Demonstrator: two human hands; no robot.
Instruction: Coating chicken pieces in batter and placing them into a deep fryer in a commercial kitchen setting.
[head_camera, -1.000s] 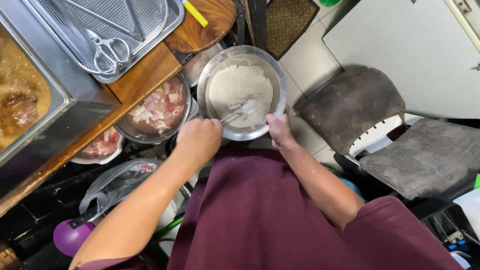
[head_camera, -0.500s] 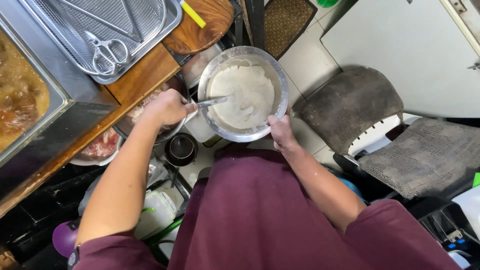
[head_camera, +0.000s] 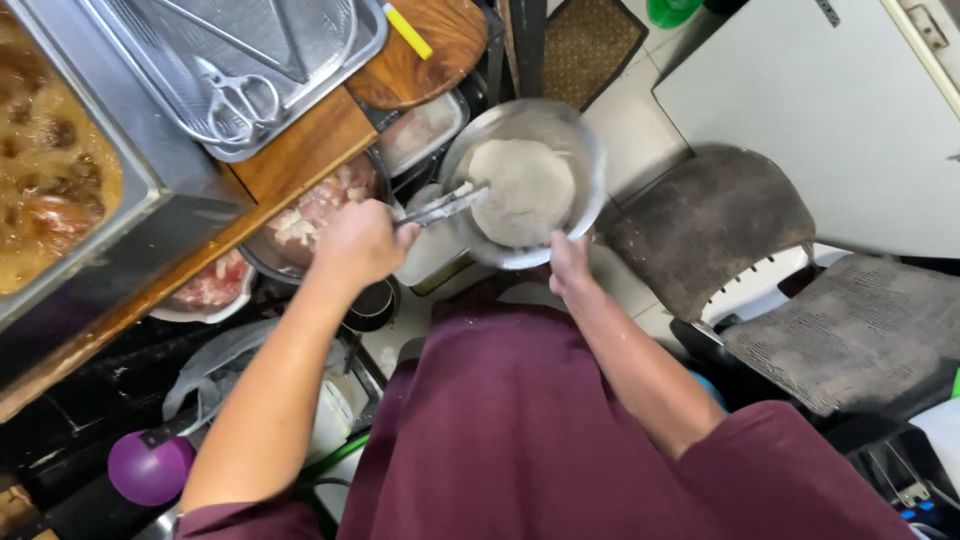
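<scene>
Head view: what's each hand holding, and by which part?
Left hand grips metal tongs at their handle end. Right hand holds the metal bowl by its near rim.

A cramped kitchen corner, seen from above.
Pale floor tiles (head_camera: 625, 130), a woven doormat (head_camera: 580, 45), grey cushioned chairs (head_camera: 710, 225), a wooden counter edge (head_camera: 300, 150).

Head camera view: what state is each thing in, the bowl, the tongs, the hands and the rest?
Metal bowl: tilted, holding pale floury batter.
Tongs: shut, tips in the batter.
Left hand: closed in a grip on the tongs.
Right hand: gripping the bowl's near rim.
Raw meat bowl: full, uncovered.
Scissors: lying in the metal tray.
Fryer vat: filled with brown oil, pieces in it.
</scene>
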